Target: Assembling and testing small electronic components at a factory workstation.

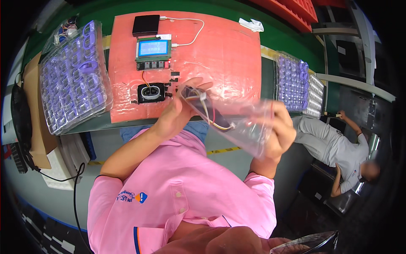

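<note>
A clear plastic zip bag [247, 131] is stretched between my hands above the front edge of the pink mat. Inside its left end lie a dark flat strip [198, 103] and thin wires [216, 124] in white, red and yellow with small white connectors. My right hand [282, 131] is closed around the bag's right end. At the other end, my left hand [181, 111] cups the bag, its fingers partly behind it. Just left of that hand, a black oval-faced module [151, 92] sits on the mat, wired to a small board with a lit blue screen [153, 48].
The pink mat [230, 51] carries a black box [146, 25] with a white cable and a crumpled white wrapper [251, 25]. Trays of purple parts stand left [72, 80] and right [291, 82]. Another person [338, 154] is at far right.
</note>
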The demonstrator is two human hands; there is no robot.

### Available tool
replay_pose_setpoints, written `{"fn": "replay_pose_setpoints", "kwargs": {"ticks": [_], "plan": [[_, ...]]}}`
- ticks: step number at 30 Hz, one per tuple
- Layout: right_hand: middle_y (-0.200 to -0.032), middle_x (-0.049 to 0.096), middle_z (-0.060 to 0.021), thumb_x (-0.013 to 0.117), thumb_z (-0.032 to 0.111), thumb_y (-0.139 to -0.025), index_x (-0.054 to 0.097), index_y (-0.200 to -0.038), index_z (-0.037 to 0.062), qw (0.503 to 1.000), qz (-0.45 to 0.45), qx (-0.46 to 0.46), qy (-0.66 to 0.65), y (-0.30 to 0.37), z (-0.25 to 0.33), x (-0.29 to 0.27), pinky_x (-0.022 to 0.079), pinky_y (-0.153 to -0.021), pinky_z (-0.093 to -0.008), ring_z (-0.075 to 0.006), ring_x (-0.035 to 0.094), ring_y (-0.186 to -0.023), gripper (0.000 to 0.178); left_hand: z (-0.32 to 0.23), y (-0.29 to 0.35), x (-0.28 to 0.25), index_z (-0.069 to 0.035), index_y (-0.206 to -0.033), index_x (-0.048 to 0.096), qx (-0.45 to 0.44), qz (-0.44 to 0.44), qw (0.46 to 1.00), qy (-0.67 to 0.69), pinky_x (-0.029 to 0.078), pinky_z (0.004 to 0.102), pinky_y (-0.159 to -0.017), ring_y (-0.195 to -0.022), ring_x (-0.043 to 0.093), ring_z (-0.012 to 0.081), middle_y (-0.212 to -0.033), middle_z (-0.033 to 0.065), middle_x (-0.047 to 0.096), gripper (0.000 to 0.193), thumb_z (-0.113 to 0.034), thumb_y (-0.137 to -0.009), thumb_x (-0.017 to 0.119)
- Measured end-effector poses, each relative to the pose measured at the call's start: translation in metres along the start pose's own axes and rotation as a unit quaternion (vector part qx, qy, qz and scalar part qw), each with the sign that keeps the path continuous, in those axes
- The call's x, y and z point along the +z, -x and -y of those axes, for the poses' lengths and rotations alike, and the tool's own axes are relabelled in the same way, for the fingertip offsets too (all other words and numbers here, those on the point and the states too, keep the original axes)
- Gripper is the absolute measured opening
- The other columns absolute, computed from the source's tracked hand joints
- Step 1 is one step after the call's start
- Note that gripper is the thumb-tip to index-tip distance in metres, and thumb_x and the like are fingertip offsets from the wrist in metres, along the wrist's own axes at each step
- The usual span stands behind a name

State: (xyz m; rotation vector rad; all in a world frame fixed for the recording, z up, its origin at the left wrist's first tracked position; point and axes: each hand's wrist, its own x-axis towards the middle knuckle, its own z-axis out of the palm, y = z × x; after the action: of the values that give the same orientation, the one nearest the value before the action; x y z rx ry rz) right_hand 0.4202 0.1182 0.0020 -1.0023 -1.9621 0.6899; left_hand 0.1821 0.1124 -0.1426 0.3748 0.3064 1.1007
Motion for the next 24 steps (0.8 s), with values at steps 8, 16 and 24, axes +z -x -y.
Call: {"fn": "replay_pose_setpoints", "kwargs": {"ticks": [8, 16, 24], "plan": [[-0.119, 0.068, -0.0197, 0.056, -0.001, -0.093, 0.074, -0.110, -0.0112, 0.955, -0.057, 0.236, -0.172, 0.013, -0.041, -0.002, 0.059, -0.080, -0.0340, -0.0241, 0.069, -0.093, 0.027, -0.014, -0.005, 0.020, -0.003, -0.151, 0.045, -0.037, -0.061, 0.997, -0.014, 0.048, 0.0367, -0.110, -0.129, 0.058, 0.0151, -0.140, 0.0070, 0.059, 0.042, -0.027, -0.117, 0.043], [-0.129, 0.065, -0.0198, 0.057, 0.002, -0.092, 0.074, -0.114, -0.0106, 0.948, 0.023, 0.234, -0.216, 0.015, -0.065, -0.015, 0.059, -0.090, -0.0367, -0.0257, 0.067, -0.109, 0.030, -0.019, -0.008, 0.027, -0.003, -0.150, 0.048, -0.067, -0.118, 0.990, -0.024, 0.043, 0.0401, -0.116, -0.136, 0.053, 0.0186, -0.143, 0.0075, 0.058, 0.040, -0.026, -0.117, 0.040], [-0.110, 0.070, -0.0194, 0.068, 0.016, -0.092, 0.076, -0.107, -0.0084, 0.942, 0.239, 0.200, -0.129, -0.024, -0.050, -0.018, 0.054, -0.084, -0.0392, -0.0281, 0.066, -0.109, 0.030, -0.019, -0.011, 0.024, 0.001, -0.145, 0.052, 0.011, -0.117, 0.972, -0.203, 0.051, 0.0284, -0.100, -0.115, 0.063, 0.0110, -0.126, 0.0059, 0.066, 0.041, -0.027, -0.114, 0.051]]}}
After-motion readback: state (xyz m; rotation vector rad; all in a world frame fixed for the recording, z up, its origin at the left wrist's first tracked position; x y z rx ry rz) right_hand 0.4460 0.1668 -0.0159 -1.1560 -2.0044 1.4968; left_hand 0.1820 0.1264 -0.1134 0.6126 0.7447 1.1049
